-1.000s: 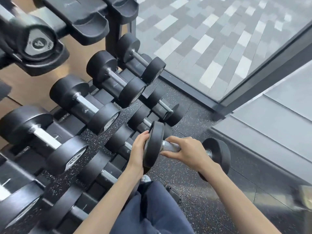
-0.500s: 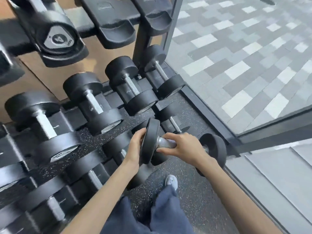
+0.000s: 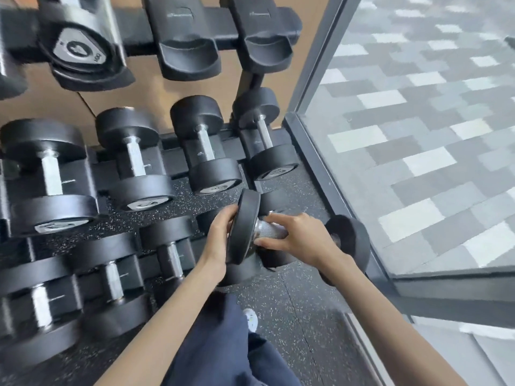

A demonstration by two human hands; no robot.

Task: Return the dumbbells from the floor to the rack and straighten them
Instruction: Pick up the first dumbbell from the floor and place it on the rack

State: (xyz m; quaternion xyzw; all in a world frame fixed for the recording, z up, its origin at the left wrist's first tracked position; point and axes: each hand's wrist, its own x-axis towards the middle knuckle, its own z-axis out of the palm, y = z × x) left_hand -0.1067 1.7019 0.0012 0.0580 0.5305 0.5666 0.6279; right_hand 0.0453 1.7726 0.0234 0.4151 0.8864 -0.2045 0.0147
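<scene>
I hold a black dumbbell (image 3: 245,227) with a knurled steel handle crosswise in the air, in front of the right end of the rack's lower row. My right hand (image 3: 301,238) is wrapped around its handle. My left hand (image 3: 220,238) cups the outer face of its left head. Its right head (image 3: 348,240) sticks out past my right wrist. The rack (image 3: 178,160) carries a middle row and a lower row of black dumbbells. Just behind the held dumbbell, parts of lower-row dumbbells are hidden.
Two empty saddles (image 3: 189,57) hang on the top tier beside a dumbbell (image 3: 80,48) at the upper left. A glass wall with a dark frame (image 3: 328,174) runs close on the right. Speckled rubber floor (image 3: 301,316) lies below, with my dark trouser leg (image 3: 223,346) and a white shoe (image 3: 250,319).
My view has swung left and up, so the rack faces me squarely. The held dumbbell has risen slightly and come closer to the right end of the rack; both hands keep their grip.
</scene>
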